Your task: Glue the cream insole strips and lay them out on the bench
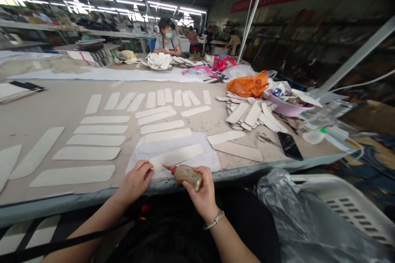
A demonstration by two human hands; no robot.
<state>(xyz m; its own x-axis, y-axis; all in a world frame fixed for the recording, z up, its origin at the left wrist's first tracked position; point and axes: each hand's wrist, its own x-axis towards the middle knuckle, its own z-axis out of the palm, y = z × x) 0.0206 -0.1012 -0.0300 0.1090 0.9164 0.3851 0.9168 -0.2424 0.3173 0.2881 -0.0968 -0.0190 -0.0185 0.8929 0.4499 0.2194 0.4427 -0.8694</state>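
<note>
In my right hand (200,189) is a brownish squeeze bottle (187,176) with a red nozzle, tilted so its tip points left, close to the near end of a long cream-white strip (182,155). That strip lies on a white sheet (210,160) at the table's front. My left hand (137,178) has its fingertips pinched at the strip's left end. Whether a drop leaves the nozzle is too small to tell. More cream strips (86,153) lie spread out flat to the left, and shorter ones (151,100) stand in a row farther back.
To the right are a heap of strips (247,113), an orange bag (248,85), a lilac basin (290,109), scissors (267,139) and a black phone (290,146). A white basket (348,201) with grey plastic (302,218) stands below the edge. A person (168,43) sits across the table.
</note>
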